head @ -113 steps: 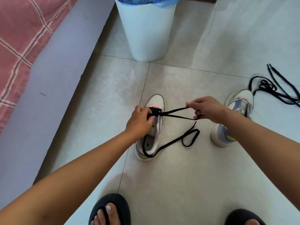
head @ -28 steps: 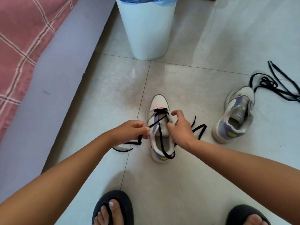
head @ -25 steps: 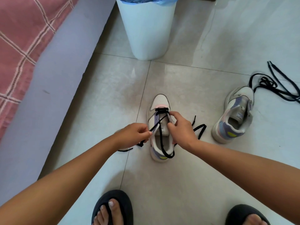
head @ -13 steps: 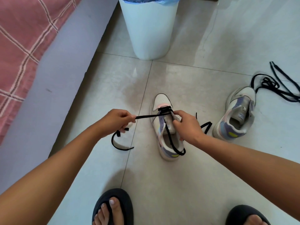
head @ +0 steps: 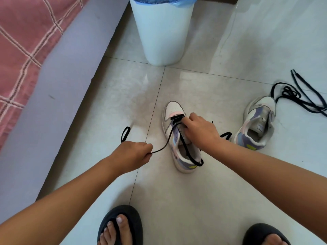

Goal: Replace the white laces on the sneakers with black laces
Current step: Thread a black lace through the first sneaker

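A white and lilac sneaker (head: 174, 110) stands on the floor tiles, toe pointing away from me. A black lace (head: 169, 138) runs through its lowest eyelets near the toe. My left hand (head: 131, 155) grips one end of that lace, off the shoe's left side, with a loop sticking out behind it. My right hand (head: 200, 129) lies over the shoe's tongue with its fingers curled at the eyelets; its hold is hidden. The lace's other half trails over the heel. A second sneaker (head: 256, 124), without a lace, sits to the right. Another black lace (head: 299, 96) lies tangled past it.
A white bin (head: 161, 30) with a blue liner stands straight ahead. A grey bed base (head: 58, 89) with a pink checked cover (head: 23, 41) runs along the left. My feet in black slippers (head: 120, 225) are at the bottom edge.
My left hand has drawn the lace end back towards me and lower, so the strand now sags. My right hand has moved up towards the toe eyelets.
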